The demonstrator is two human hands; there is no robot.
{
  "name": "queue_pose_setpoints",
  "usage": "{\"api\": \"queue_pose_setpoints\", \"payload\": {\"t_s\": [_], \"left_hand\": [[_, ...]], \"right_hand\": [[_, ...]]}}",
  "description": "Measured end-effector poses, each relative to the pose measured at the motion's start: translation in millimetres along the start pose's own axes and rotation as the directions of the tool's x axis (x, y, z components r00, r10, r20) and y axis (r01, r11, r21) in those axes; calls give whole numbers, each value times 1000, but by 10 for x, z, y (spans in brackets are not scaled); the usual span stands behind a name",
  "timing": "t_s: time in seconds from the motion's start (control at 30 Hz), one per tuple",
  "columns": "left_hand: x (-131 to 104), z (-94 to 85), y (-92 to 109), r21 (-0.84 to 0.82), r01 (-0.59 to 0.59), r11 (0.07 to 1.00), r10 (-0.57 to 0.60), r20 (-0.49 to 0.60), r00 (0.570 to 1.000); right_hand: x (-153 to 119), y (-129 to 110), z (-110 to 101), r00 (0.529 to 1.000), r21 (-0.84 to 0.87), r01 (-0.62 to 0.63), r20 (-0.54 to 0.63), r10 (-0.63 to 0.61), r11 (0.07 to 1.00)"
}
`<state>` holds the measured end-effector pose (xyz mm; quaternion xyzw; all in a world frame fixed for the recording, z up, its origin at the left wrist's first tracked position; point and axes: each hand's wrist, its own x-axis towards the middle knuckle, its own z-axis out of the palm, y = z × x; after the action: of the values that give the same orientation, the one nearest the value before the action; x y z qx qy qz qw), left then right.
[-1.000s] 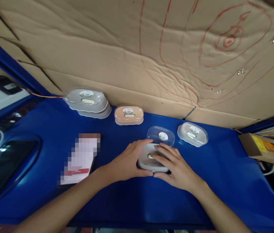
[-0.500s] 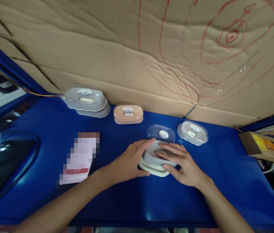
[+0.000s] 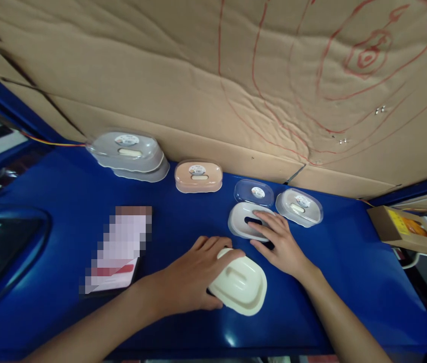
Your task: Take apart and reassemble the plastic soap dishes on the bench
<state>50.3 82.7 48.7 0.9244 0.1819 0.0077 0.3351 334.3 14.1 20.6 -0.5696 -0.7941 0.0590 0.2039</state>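
Observation:
My left hand (image 3: 194, 275) grips the left end of a cream oval plastic base (image 3: 249, 282), thumb beneath and fingers over its rim. The base has a raised ridge in its middle. My right hand (image 3: 283, 247) is on a grey oval cover (image 3: 238, 219) with a slot in its top; the fingertips reach toward the slot and the thumb is at the near side. Just behind that cover lies a clear plastic lid (image 3: 244, 191) with a round label. A pale lidded oval box (image 3: 304, 209) is close by on the right.
On the blue table (image 3: 183, 217) are a peach lidded box (image 3: 198, 180), stacked grey boxes (image 3: 138, 161) and a pixelated phone (image 3: 118, 252). A black tablet-like device (image 3: 5, 252) with a cable lies left, a cardboard box (image 3: 403, 229) right. A cardboard wall (image 3: 153, 85) stands behind.
The grey cover has come off the cream base. My right hand has moved it back toward the clear lid, which now lies farther back, while my left hand has brought the base nearer.

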Motion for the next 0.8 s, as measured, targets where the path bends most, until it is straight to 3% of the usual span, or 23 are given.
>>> {"api": "queue_pose_setpoints", "payload": {"t_s": [0.33, 0.43, 0.63, 0.8], "left_hand": [[-46, -100, -28, -183, -22, 983, 26, 19, 999], [-23, -131, -53, -142, -4, 990, 0, -30, 1000], [54, -155, -188, -57, 108, 993, -117, -212, 970], [96, -68, -325, -129, 96, 987, -134, -329, 935]], "right_hand": [[-20, -68, -77, 996, 4, -81, -29, 81, 997], [-12, -52, -69, 994, 31, -111, -1, 111, 993], [-5, -67, -118, 969, 204, -188, -124, 216, 961], [-34, -170, -104, 995, 185, -58, -66, 71, 981]]}}
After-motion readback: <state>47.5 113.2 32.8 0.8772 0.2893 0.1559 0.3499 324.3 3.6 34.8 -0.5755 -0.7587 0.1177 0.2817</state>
